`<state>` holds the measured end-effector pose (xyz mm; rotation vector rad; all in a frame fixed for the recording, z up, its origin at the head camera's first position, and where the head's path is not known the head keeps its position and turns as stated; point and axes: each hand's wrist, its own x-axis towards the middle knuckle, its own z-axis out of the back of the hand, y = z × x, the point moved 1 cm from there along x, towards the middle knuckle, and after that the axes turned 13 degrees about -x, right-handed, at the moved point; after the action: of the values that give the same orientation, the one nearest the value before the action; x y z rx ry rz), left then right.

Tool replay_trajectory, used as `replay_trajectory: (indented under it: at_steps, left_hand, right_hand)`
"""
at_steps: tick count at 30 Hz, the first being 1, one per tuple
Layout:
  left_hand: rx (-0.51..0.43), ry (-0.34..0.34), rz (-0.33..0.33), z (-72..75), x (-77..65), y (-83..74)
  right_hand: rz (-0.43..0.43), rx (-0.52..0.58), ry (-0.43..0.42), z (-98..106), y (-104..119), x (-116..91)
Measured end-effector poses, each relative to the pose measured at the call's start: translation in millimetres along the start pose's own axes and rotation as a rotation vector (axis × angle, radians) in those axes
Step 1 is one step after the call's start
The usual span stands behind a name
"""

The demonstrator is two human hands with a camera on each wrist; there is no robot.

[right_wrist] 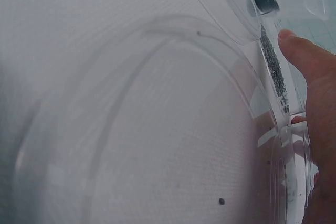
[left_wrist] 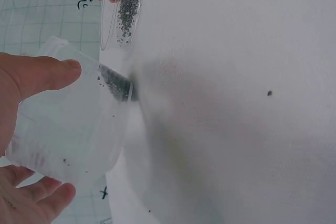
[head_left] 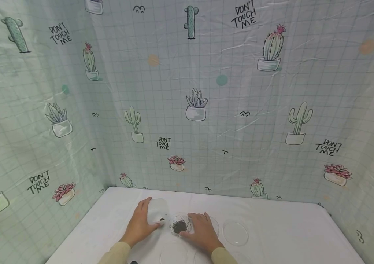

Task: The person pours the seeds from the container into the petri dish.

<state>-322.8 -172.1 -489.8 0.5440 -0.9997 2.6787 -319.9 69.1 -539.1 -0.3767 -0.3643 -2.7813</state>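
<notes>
My left hand (head_left: 139, 224) grips a clear plastic container (head_left: 158, 209), thumb on one side and fingers on the other. The container is tilted, with dark granules (left_wrist: 116, 83) gathered in its low corner. Beside it on the white table is a clear petri dish (head_left: 171, 220) with a heap of dark granules (head_left: 179, 227) in the middle and scattered grains around. My right hand (head_left: 202, 229) holds this dish at its right side, thumb at the near rim and fingers at the far rim. In the right wrist view the thumb (right_wrist: 302, 51) shows beside the granules.
Other clear dishes stand around: one (head_left: 235, 233) right of my right hand, one (head_left: 214, 224) partly behind it, and one (head_left: 173, 254) nearer. A dark object (head_left: 134, 262) shows at the bottom edge. Loose grains (left_wrist: 270, 93) dot the table. A cactus-print curtain (head_left: 206, 139) encloses the table.
</notes>
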Motion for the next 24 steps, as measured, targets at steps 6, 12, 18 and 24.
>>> replay_trajectory:
  at_steps: [6, 12, 18, 24]
  left_hand:
    - [-0.041, 0.017, 0.051, 0.3, 0.1, 8.9]
    - [-0.066, 0.036, 0.099, 0.5, 0.1, 14.4]
    - [-0.079, 0.033, 0.111, 2.1, -1.2, 15.8]
    - [-0.072, 0.056, 0.151, 2.2, -3.3, 18.5]
  right_hand:
    - [-0.004, 0.007, 0.008, -1, -2, 1]
    - [-0.007, 0.019, 0.011, -2, -2, 1]
    - [-0.007, 0.025, 0.007, 1, -2, 1]
    - [-0.005, 0.043, 0.016, 2, 0, 0]
